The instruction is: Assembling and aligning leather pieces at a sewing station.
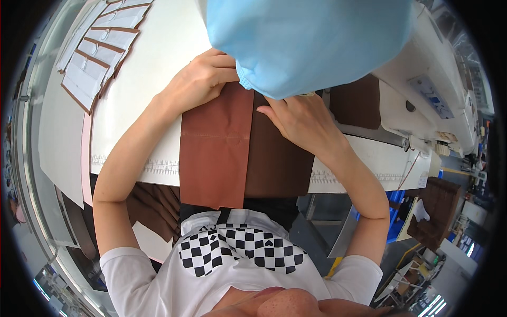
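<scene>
A reddish-brown fabric panel, with a stitched line across it, lies over the table edge. Beside and partly under it is a dark brown fabric piece. My left hand is closed at the far end of the reddish-brown panel, its fingertips hidden. On the dark piece rests my right hand, thumb stretched out flat and its other fingers partly covered from view. A large light blue cloth-like sheet, close to the camera, hides the far part of the work and the fingertips.
A white sewing machine stands at the right, with another dark brown piece by it. Along the white table's front edge runs a printed ruler. Several white-and-brown pieces lie at far left. Brown cloth hangs below the table.
</scene>
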The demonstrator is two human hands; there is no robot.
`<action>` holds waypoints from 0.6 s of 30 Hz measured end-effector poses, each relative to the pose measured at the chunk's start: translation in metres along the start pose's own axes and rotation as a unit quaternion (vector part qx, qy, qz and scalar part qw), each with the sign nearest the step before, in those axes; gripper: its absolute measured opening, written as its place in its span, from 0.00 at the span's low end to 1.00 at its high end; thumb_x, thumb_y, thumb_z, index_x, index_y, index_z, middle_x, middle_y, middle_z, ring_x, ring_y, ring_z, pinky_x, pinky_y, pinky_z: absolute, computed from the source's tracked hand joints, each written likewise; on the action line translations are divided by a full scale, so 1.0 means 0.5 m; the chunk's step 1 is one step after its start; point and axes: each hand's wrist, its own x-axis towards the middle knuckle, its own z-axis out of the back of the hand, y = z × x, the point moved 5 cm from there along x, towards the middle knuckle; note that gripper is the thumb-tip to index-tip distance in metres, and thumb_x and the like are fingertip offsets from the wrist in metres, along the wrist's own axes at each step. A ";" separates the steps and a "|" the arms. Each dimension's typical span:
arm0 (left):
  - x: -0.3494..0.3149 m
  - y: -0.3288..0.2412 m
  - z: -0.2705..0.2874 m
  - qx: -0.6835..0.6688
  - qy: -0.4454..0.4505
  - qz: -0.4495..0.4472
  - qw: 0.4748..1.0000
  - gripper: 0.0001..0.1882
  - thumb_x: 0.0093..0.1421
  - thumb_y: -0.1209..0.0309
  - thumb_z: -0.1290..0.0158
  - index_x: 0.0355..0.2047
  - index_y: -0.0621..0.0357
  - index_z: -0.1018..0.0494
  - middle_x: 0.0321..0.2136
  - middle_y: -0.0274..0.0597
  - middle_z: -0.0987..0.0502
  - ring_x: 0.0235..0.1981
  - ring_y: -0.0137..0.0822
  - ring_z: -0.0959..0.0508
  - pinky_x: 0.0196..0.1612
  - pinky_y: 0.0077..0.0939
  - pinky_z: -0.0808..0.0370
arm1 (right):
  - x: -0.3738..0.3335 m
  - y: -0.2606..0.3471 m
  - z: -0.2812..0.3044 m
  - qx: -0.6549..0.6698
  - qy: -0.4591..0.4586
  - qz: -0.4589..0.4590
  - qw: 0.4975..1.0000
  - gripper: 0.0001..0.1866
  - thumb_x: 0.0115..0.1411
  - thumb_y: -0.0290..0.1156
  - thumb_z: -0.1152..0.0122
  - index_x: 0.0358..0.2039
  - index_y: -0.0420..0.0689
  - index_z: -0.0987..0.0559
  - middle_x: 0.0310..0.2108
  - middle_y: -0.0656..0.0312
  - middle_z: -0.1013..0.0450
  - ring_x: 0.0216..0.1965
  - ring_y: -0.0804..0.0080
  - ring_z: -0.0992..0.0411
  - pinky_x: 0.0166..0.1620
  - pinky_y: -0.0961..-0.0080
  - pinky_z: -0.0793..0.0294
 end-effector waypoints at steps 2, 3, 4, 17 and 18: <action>-0.001 -0.004 0.000 0.004 -0.003 0.001 1.000 0.20 0.37 0.89 0.47 0.31 0.58 0.19 0.35 0.36 0.21 0.43 0.41 0.25 0.43 0.30 0.23 | 0.000 0.000 0.000 0.000 0.001 0.000 1.000 0.21 0.52 0.35 0.33 0.43 0.38 0.26 0.40 0.57 0.28 0.46 0.60 0.30 0.51 0.66 0.27; -0.002 -0.006 -0.002 0.008 -0.004 0.000 1.000 0.20 0.37 0.90 0.48 0.31 0.59 0.19 0.36 0.36 0.21 0.45 0.41 0.26 0.43 0.30 0.23 | -0.003 0.000 -0.003 -0.005 0.002 -0.002 1.000 0.22 0.52 0.35 0.34 0.44 0.37 0.26 0.41 0.57 0.28 0.46 0.60 0.30 0.51 0.66 0.27; -0.001 -0.006 -0.001 0.008 -0.004 0.004 1.000 0.20 0.37 0.90 0.48 0.31 0.59 0.19 0.36 0.36 0.21 0.45 0.41 0.26 0.43 0.30 0.23 | -0.002 0.000 -0.004 -0.009 0.001 -0.003 1.000 0.23 0.52 0.36 0.34 0.45 0.37 0.26 0.41 0.57 0.28 0.46 0.60 0.30 0.51 0.67 0.27; -0.135 -0.186 0.001 -0.049 0.075 -0.044 0.995 0.21 0.42 0.74 0.42 0.39 0.69 0.23 0.44 0.53 0.23 0.51 0.50 0.26 0.54 0.42 0.28 | -0.175 0.219 0.005 0.046 0.026 -0.032 0.998 0.23 0.53 0.37 0.37 0.49 0.41 0.26 0.51 0.55 0.31 0.53 0.58 0.32 0.56 0.60 0.32; -0.164 -0.220 0.000 -0.073 0.101 -0.021 0.992 0.25 0.43 0.70 0.38 0.43 0.69 0.24 0.47 0.52 0.24 0.55 0.49 0.28 0.57 0.42 0.30 | -0.196 0.242 -0.009 -0.004 -0.002 -0.041 0.999 0.20 0.55 0.36 0.39 0.47 0.43 0.25 0.50 0.57 0.30 0.53 0.60 0.32 0.57 0.61 0.33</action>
